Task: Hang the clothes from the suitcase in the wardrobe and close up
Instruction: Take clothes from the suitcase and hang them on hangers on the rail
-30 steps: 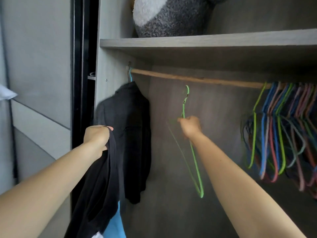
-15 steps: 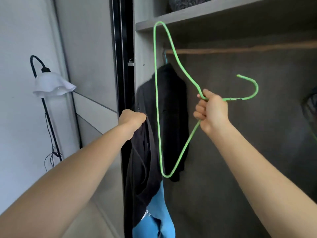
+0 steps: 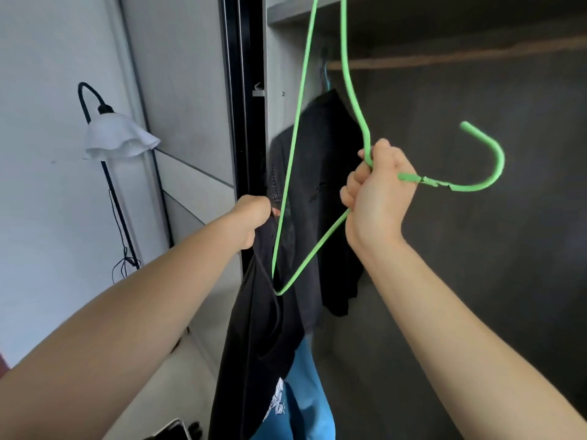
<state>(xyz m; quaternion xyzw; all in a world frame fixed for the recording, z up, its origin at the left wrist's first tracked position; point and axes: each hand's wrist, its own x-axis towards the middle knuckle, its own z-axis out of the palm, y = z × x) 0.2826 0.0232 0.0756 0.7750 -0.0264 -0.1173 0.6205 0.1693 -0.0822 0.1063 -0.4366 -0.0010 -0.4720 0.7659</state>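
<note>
My right hand grips a green wire hanger at its neck, with the hook pointing right and the frame turned on end. My left hand holds up a black garment by its top edge; a blue garment hangs with it below. The hanger's lower corner touches the black cloth just under my left hand. Behind them a black shirt hangs from the wooden rail inside the open wardrobe. The suitcase is out of view.
The wardrobe's grey side panel and a dark door track stand left of the opening. A floor lamp with a white shade leans by the wall at left. To the right of the hung shirt the rail is bare.
My right hand took the green hanger off the rail, turned it on end and brought it close to the black garment. My view swung left; the bunch of coloured hangers left the frame.
</note>
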